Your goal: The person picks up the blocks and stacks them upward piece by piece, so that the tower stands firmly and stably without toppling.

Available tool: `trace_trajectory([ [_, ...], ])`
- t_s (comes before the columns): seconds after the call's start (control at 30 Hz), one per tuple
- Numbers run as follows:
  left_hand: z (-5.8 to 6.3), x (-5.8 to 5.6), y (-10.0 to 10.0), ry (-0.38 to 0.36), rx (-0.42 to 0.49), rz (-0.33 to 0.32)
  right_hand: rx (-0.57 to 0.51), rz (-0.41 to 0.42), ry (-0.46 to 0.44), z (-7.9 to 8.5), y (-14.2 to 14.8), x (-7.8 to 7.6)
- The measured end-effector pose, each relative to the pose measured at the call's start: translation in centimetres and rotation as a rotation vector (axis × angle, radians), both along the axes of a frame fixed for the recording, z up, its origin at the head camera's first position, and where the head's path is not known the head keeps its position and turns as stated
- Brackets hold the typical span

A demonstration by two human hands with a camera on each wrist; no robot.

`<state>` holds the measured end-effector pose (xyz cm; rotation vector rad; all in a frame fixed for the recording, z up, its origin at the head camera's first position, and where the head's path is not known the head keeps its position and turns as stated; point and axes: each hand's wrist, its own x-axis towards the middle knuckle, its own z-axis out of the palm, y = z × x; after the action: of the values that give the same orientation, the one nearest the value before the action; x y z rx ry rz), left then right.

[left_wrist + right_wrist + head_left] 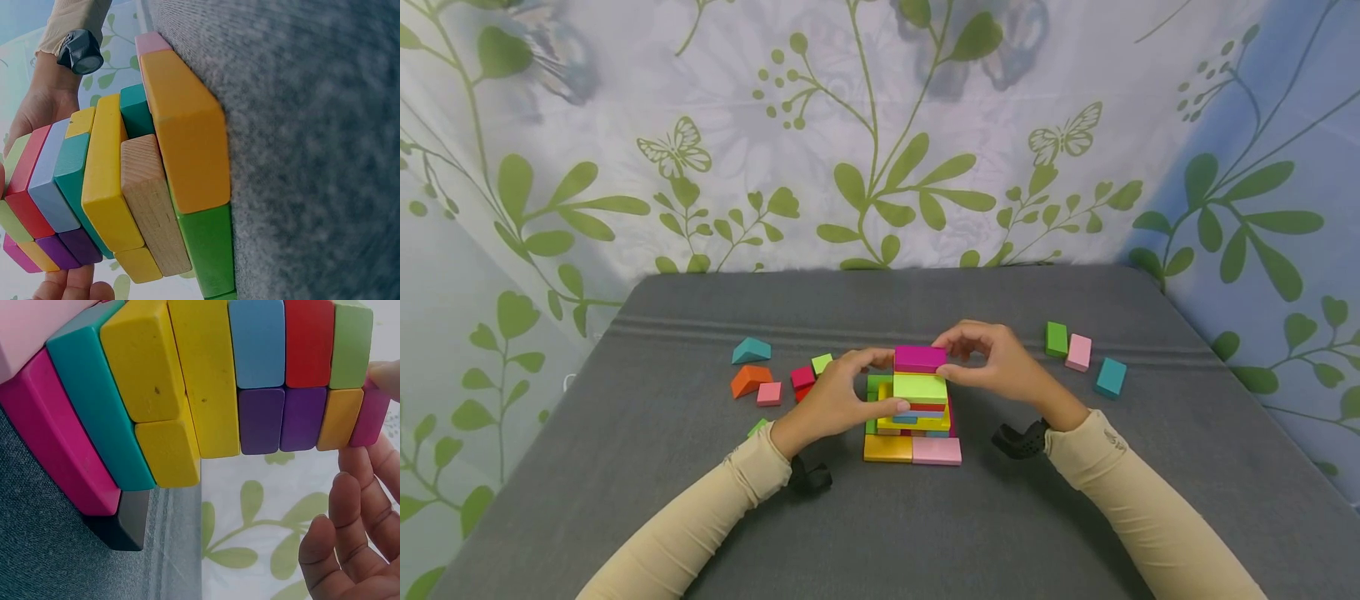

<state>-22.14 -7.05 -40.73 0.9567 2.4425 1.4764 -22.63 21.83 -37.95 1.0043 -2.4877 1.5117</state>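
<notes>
A tower of coloured wooden blocks stands in the middle of the table, with a magenta block (pixel 921 359) at the back of its top and a light green block (pixel 921 388) in front. My left hand (pixel 837 396) spans the tower's upper left side, thumb at the front and fingers behind. From the right, my right hand (pixel 997 364) pinches the magenta block between thumb and fingers. Below are red, light blue, purple, teal and yellow layers. An orange-yellow block (pixel 194 144) and a pink block (pixel 937 451) form the front of the base.
Loose blocks lie left of the tower: a teal triangle (pixel 751 351), an orange arch (pixel 750 381), a pink block (pixel 769 394) and several others, some partly behind my left hand. At the right are a green block (pixel 1056 339), a pink one (pixel 1078 352) and a teal one (pixel 1110 377).
</notes>
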Motion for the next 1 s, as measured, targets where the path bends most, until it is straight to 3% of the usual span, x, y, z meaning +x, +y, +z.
trace_trajectory([
  [0.33,0.0,0.0,0.0,0.000,-0.001,-0.002,-0.009,-0.007,-0.003,-0.1,0.5,0.1],
  [0.57,-0.1,0.0,-0.1,0.004,-0.008,0.006,-0.021,-0.093,0.039,0.0,3.3,-0.5],
  [0.8,0.0,0.1,-0.1,0.005,-0.010,0.011,0.130,-0.255,0.022,0.5,8.1,-2.1],
  [1.0,0.0,0.1,-0.1,0.004,-0.009,0.008,0.269,-0.380,0.008,-0.4,12.3,-3.5],
])
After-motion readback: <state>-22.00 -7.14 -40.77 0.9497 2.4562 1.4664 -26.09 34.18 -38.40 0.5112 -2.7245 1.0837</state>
